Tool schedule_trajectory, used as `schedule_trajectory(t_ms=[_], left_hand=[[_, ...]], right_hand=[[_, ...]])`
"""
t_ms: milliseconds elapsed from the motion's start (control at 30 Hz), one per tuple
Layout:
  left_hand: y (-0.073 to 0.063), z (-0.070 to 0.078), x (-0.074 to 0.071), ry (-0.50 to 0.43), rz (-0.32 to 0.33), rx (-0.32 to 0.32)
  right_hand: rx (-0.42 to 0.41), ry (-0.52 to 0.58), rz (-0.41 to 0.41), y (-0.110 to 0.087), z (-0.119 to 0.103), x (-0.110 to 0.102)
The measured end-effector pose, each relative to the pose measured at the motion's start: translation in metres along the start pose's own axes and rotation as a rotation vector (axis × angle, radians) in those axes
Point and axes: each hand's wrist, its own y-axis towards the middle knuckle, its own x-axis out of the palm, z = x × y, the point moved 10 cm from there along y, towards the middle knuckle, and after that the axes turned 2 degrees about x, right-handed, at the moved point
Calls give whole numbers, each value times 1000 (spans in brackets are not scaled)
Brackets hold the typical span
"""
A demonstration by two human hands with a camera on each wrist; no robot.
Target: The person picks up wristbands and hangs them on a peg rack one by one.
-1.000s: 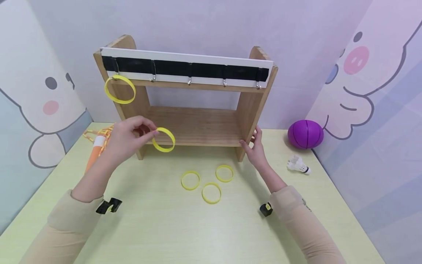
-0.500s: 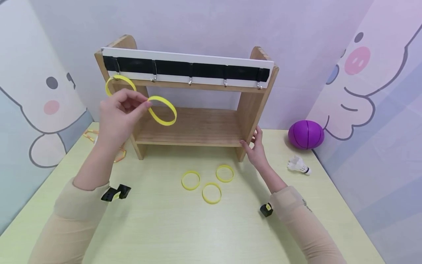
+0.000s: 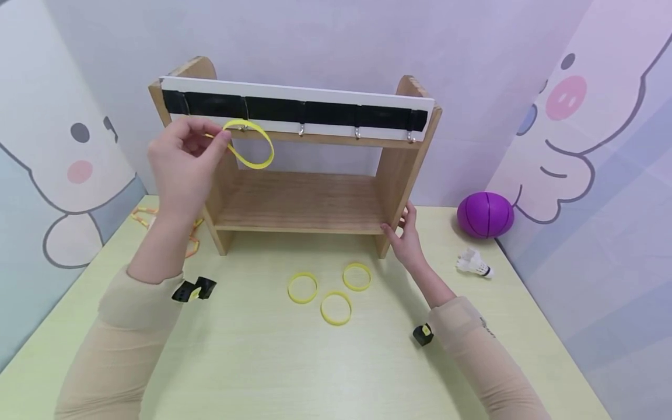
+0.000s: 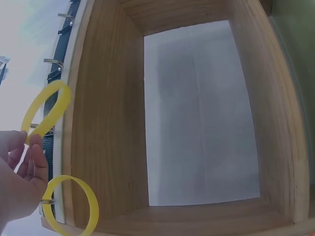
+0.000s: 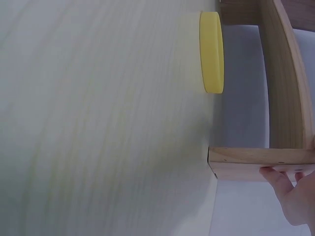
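Note:
Between the thumb and fingers of my left hand (image 3: pixel 181 160), a yellow silicone wristband (image 3: pixel 270 146) is pinched by its left side. It overlaps the second hook from the left on the wooden shelf (image 3: pixel 301 201) in the head view. Another yellow wristband (image 4: pixel 92 206) hangs from the leftmost hook in the left wrist view; my hand mostly hides it in the head view. My right hand (image 3: pixel 408 242) grips the shelf's right side panel low down, thumb at the front. Three more wristbands (image 3: pixel 336 322) lie on the table before the shelf.
A white strip with black tape (image 3: pixel 331 113) carries the row of hooks along the shelf's top. On the right lie a purple ball (image 3: pixel 485 215) and a shuttlecock (image 3: pixel 474 263). An orange-and-yellow plastic chain (image 3: pixel 192 248) lies behind my left arm.
My left hand has risen with its wristband from in front of the lower board to the hook strip, now covering most of the hung band. My right hand stays on the side panel.

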Motion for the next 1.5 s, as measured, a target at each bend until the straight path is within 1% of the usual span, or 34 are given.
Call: schedule_trajectory(t_ms=[167,300,467,567,733,833,933,1067,1200,1333,1500], left_hand=[[1,-1,3,59,16,21],[2,-7,6,55,16,28],[2,-16,8,62,-5,23],[0,-19,9,84,-19,18],[-3,-15,4,116,-4,36],[-7,-8,0,130,13,69],[-13,0,0,140,6,109],[-21,7,5,147,-41,146],[-32,9,15,131,-114,170],[-49,8,29,113,-199,204],[-71,3,47,142,-295,243]], right_hand=[[-5,0,0,0,1,0],[-5,4,-3,0,2,0],[-4,0,-5,0,1,0],[-3,-3,-4,1,1,1],[-9,4,-5,1,0,1],[-14,3,-5,0,-1,1],[-14,1,-3,0,-1,1],[-3,-2,-3,0,1,0],[2,-7,-5,0,2,0],[-2,-6,-4,0,2,-1],[-8,-4,-2,1,2,0]])
